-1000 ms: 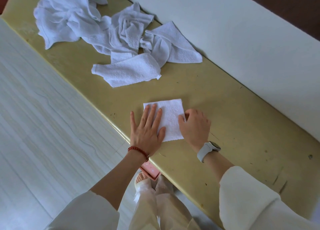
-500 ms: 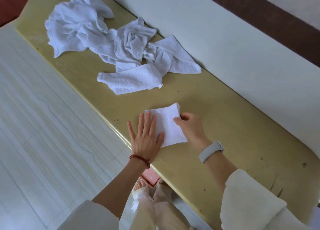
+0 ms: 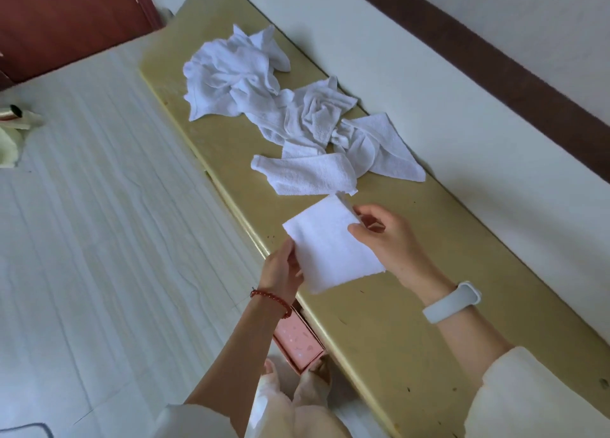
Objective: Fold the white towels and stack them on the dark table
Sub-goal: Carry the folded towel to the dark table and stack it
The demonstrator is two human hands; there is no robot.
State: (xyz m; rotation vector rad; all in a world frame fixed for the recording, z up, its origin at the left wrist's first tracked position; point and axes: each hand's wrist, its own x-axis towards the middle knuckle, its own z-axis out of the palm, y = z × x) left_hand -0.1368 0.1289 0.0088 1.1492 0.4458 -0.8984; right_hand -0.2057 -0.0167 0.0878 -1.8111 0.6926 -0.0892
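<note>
Nearest the person, the left hand [image 3: 283, 267] is pinching the near-left edge of the folded towel [image 3: 331, 246], its grip closed on the cloth with the thumb on top and the fingers hidden beneath. The right hand [image 3: 388, 239] is holding the towel's far-right side, thumb and forefinger curling around the edge; how much cloth that grip is taking in is hard to tell. The folded towel is sitting just over the front edge of the yellow worktop [image 3: 379, 332], seemingly lifted a little clear of it. It is looking light, soft and limp: the layers are likely to sag or slide open if it is carried by a single corner, so holding it at two opposite edges, or with a flat palm underneath, seems the safest way. Slipping is little risk with terry cloth, and nothing is breakable. Just beyond the folded towel, a loosely rolled towel [image 3: 307, 175] is lying on the worktop, and farther back from it a crumpled heap of unfolded towels [image 3: 264, 87] is waiting. No dark table is showing in view.
</note>
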